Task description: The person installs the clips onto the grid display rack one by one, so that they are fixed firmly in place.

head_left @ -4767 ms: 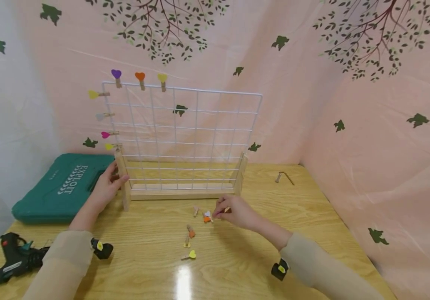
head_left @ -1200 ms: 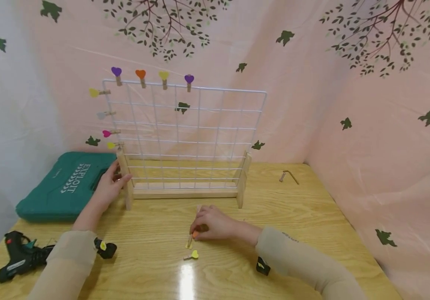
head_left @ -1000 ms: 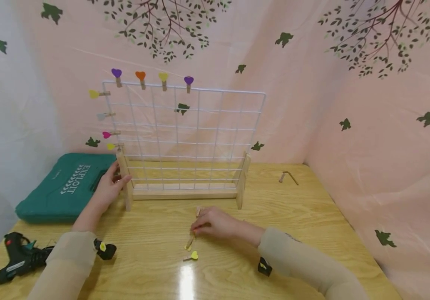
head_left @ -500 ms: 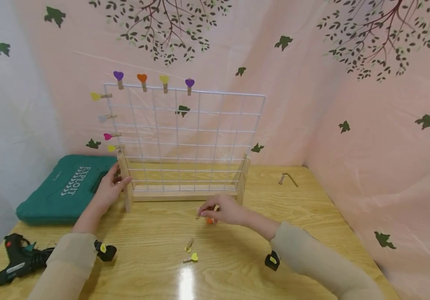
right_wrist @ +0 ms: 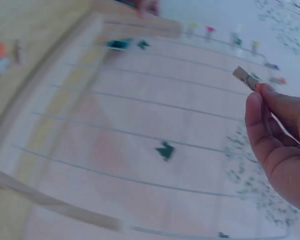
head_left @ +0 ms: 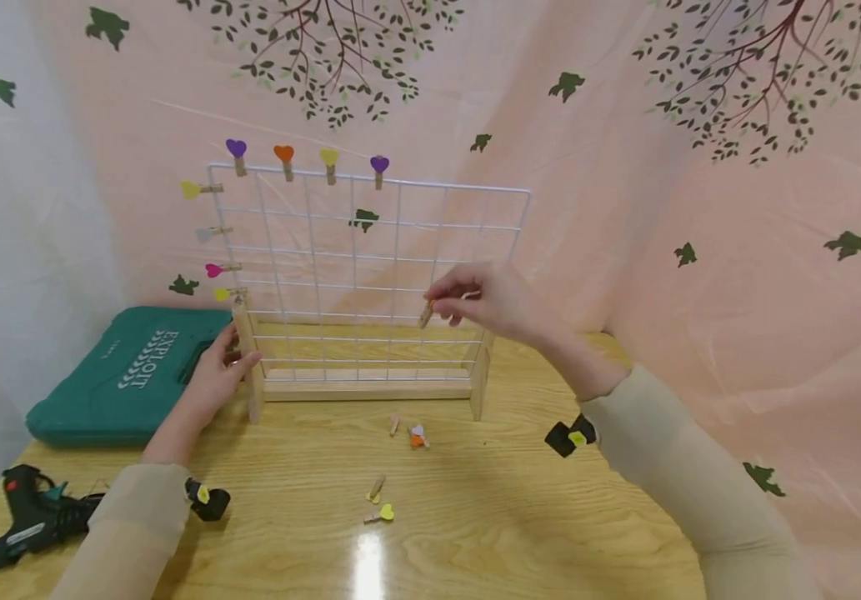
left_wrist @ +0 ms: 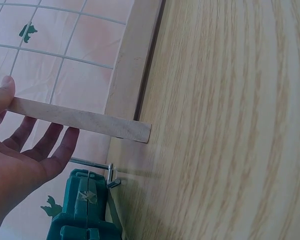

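Note:
A white wire grid (head_left: 400, 257) stands in a wooden base (head_left: 366, 390). My left hand (head_left: 218, 367) grips the base's left upright, thumb on one side and fingers on the other; the left wrist view shows this upright (left_wrist: 85, 119) close. In front of the grid's right half my right hand (head_left: 486, 300) pinches a small wooden clothespin (head_left: 426, 314), its free end pointing away from the fingertips. A bit of orange shows on the clothespin (right_wrist: 246, 78) at the fingertips in the right wrist view. Heart clothespins, such as the purple one (head_left: 379, 166), line the grid's top and left edges.
Several loose clothespins lie on the table before the base, including a yellow heart one (head_left: 381, 515) and an orange-and-white pair (head_left: 417, 436). A green case (head_left: 130, 375) sits left, a glue gun (head_left: 32, 517) at front left, and a hex key (head_left: 578, 357) at back right.
A purple heart clothespin has been added to the grid's top edge. My right hand has picked up an orange one from the table and risen with it before the grid. My left hand stays put.

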### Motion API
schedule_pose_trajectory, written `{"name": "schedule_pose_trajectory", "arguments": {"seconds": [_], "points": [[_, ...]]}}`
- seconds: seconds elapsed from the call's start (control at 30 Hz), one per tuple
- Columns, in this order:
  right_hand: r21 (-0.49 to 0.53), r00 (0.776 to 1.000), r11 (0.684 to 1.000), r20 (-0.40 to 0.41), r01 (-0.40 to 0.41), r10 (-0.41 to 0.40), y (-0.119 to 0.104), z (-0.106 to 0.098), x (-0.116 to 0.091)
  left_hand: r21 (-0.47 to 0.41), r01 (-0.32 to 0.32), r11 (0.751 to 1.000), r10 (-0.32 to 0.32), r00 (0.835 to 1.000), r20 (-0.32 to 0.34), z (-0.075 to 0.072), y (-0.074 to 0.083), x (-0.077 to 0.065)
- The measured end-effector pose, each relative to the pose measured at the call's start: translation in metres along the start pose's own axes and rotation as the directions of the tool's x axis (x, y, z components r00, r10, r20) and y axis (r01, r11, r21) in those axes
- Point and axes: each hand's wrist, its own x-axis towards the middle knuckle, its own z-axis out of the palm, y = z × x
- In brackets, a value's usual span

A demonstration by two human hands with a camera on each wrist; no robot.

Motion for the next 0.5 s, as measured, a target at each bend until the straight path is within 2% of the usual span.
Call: {"name": "schedule_pose_trajectory", "arguments": {"seconds": [0.1, 0.27, 0.5], "points": [[-0.036, 0.996, 0.999, -0.087, 0.033, -0.036, -0.018, -0.026, 0.013, 0.005, -0.004, 1.0, 0.004, 1.0, -0.001, -0.001, -0.001, 0.0], [-0.191, 0.971, 0.981, -0.222, 0.045, -0.087, -0.041, -0.058, 0.036, -0.005, -0.017, 1.0, 0.017, 1.0, -0.004, -0.001, -0.003, 0.001], [-0.353, 0.965, 0.934, -0.256, -0.049, -0.046, -0.06, -0.076, 0.063, -0.003, -0.001, 1.0, 0.001, 1.0, -0.001, 0.0, -0.002, 0.0]]}}
